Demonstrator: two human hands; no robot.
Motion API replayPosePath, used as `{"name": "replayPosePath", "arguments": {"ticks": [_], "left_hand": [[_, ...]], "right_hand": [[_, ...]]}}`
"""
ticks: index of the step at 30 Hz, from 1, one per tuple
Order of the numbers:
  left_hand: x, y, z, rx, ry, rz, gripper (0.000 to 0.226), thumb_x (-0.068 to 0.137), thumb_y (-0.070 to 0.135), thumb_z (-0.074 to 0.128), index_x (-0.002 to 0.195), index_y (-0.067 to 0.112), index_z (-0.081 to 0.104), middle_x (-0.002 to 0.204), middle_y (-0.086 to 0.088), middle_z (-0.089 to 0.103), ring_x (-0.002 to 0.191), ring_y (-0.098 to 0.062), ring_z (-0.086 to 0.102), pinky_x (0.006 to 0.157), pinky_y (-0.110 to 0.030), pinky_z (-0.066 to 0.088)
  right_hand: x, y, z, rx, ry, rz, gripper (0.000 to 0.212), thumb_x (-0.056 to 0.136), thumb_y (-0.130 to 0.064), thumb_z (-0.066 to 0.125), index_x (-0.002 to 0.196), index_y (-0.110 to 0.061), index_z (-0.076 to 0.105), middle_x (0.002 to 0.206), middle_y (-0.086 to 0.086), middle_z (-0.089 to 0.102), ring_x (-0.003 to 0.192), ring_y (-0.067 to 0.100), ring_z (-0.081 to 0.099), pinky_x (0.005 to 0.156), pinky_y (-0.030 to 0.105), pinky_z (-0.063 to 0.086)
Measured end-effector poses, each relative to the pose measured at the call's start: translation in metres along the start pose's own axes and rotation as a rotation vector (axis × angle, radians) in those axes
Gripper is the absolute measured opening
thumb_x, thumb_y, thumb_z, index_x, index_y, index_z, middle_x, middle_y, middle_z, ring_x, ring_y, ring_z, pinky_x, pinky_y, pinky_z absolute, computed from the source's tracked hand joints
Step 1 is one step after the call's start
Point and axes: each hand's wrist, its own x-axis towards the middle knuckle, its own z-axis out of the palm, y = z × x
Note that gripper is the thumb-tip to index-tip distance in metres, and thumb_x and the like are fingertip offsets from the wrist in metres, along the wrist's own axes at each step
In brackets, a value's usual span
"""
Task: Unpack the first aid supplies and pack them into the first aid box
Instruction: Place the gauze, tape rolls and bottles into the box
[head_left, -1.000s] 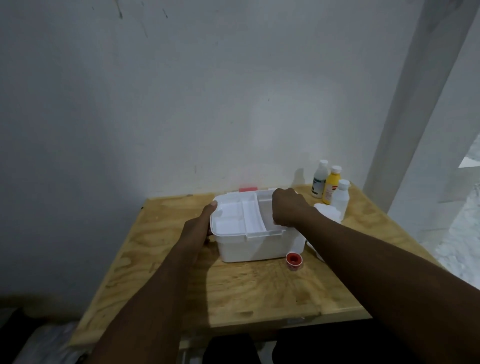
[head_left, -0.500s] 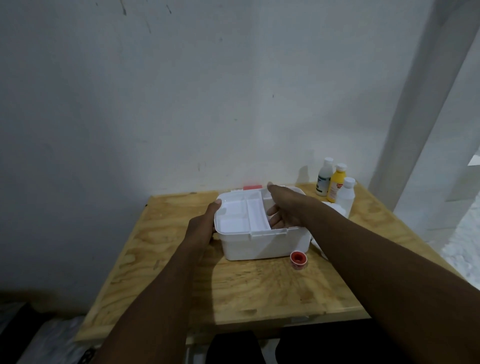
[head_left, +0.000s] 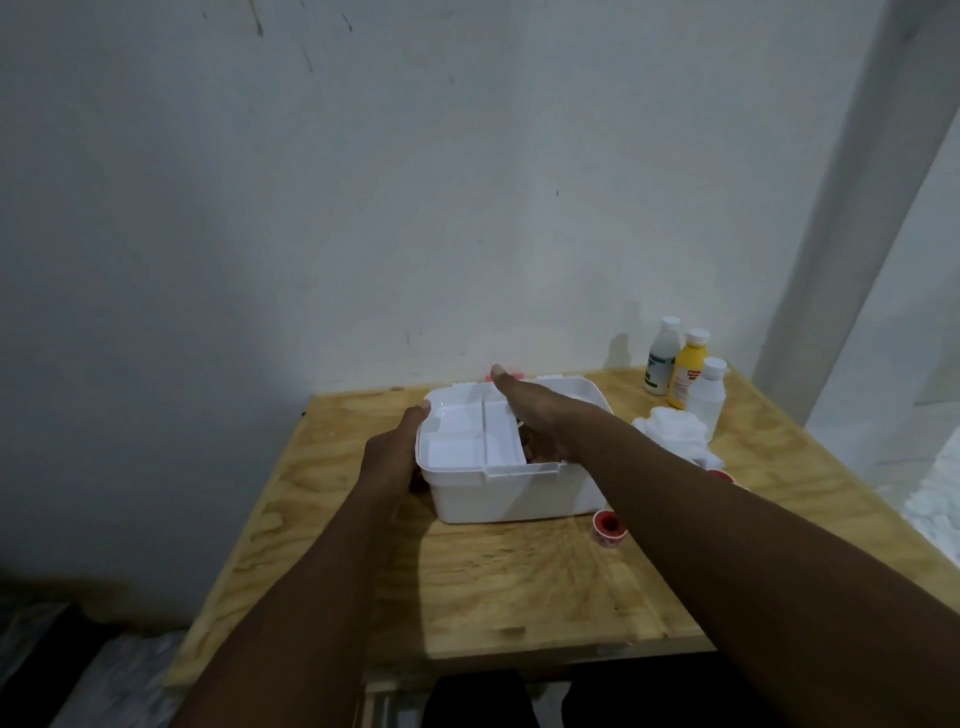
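The box (head_left: 519, 493) stands open on the worktop (head_left: 519, 587), between the two grips. The left grip (head_left: 389, 457) holds the box by its left wall, thumb (head_left: 422, 410) laid over the rim and the other fingers hidden behind the wall. Just right of that thumb, a white tray (head_left: 457, 436) sits in the left part of the box.

The right grip (head_left: 540, 421) reaches over the open right part. Its thumb lies straight toward the far rim and its fingers dip down beside the tray's edge. I cannot tell whether those fingers have hold of anything.

Right of the right grip, a white wad (head_left: 672, 431) lies on the worktop. Beyond it, by the wall, stand three bottles: a white one (head_left: 662, 364), a yellow one (head_left: 688, 371) and a clear one (head_left: 706, 395), close together. A red roll (head_left: 609, 527) lies near the box's near right corner, under the right forearm.
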Motion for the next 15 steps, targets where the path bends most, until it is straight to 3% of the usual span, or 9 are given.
{"name": "replayPosePath", "arguments": {"ticks": [2,6,10,15], "left_hand": [[-0.001,0.001,0.000,0.000,-0.006,-0.002,0.044,0.089,0.055,0.059,0.090,0.014,0.074,0.090,-0.010,0.076,0.078,-0.028,0.069,0.065,-0.032,0.053],[-0.002,0.000,0.000,0.014,-0.022,0.001,0.046,0.089,0.056,0.059,0.093,0.014,0.075,0.091,-0.009,0.077,0.082,-0.029,0.070,0.067,-0.033,0.055],[-0.004,0.004,0.002,0.055,-0.037,0.012,0.046,0.089,0.056,0.060,0.096,0.014,0.075,0.093,-0.009,0.076,0.086,-0.030,0.071,0.070,-0.035,0.056],[-0.008,0.011,0.000,0.085,-0.037,0.052,0.043,0.088,0.054,0.065,0.092,0.012,0.075,0.093,-0.008,0.076,0.087,-0.029,0.071,0.076,-0.041,0.057]], "right_hand": [[-0.007,0.000,-0.005,-0.056,0.013,-0.029,0.072,0.090,-0.071,0.037,0.120,-0.009,0.057,0.106,0.020,0.069,0.089,0.031,0.068,0.084,0.039,0.056],[-0.020,0.000,-0.018,-0.224,0.092,-0.116,0.045,0.097,-0.044,0.050,0.114,-0.003,0.060,0.094,0.017,0.074,0.080,0.031,0.071,0.092,0.048,0.056],[-0.030,0.005,-0.021,-0.257,0.110,-0.223,0.031,0.098,-0.029,0.054,0.108,-0.001,0.065,0.086,0.010,0.073,0.071,0.022,0.072,0.085,0.046,0.059],[-0.035,0.008,-0.027,-0.390,0.152,-0.355,0.026,0.096,-0.024,0.060,0.106,-0.001,0.069,0.096,0.012,0.075,0.081,0.020,0.075,0.073,0.038,0.062]]}}
